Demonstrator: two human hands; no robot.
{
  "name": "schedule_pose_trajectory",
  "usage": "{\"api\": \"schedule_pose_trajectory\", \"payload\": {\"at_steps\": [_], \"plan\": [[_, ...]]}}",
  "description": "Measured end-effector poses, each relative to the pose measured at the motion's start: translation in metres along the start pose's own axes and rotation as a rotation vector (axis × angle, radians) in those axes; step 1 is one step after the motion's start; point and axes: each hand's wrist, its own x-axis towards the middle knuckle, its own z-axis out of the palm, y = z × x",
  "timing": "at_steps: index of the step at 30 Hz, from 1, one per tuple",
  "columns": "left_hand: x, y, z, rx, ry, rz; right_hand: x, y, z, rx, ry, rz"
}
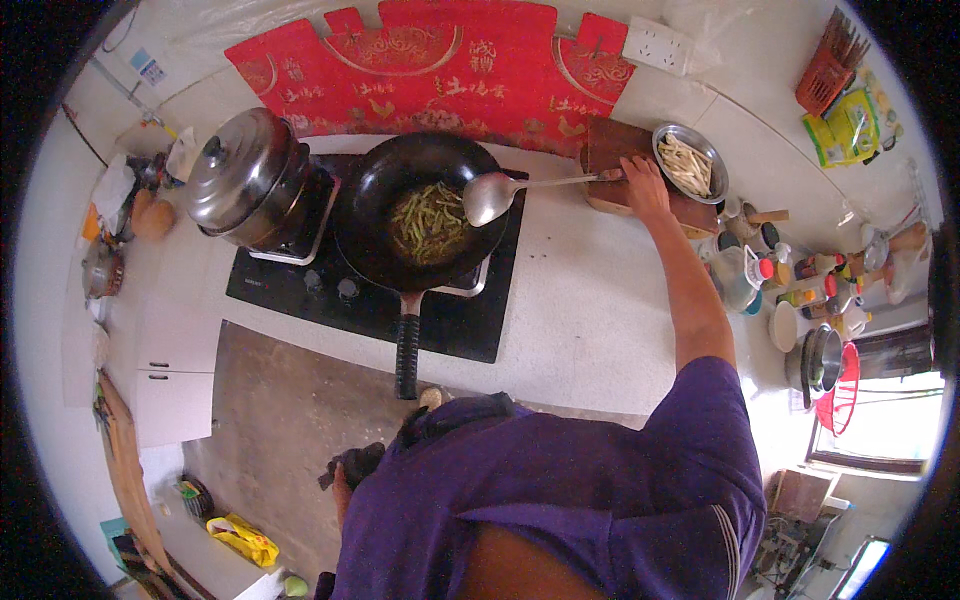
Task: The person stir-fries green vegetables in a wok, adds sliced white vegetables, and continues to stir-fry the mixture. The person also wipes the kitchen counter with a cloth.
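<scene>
My right hand reaches out to the far right, its fingers closed at the handle end of a metal wok spatula. The spatula's broad head hangs over the right side of a black wok. Green vegetable strips lie in the wok's bottom. Low beside my body, my left hand is mostly hidden by my purple shirt and holds a dark cloth. Next to my right hand are a wooden cutting board and a metal bowl holding pale cut strips.
The wok sits on a black gas stove, its handle pointing toward me. A lidded steel pot stands on the left burner. Bottles and jars crowd the right counter near a red basket. A red sheet covers the wall behind.
</scene>
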Motion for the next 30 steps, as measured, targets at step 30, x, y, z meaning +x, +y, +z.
{"api": "schedule_pose_trajectory", "payload": {"at_steps": [30], "plan": [[0.023,0.020,0.004,0.065,-0.008,-0.016,-0.042,0.134,0.052,2.030,0.334,1.375]]}}
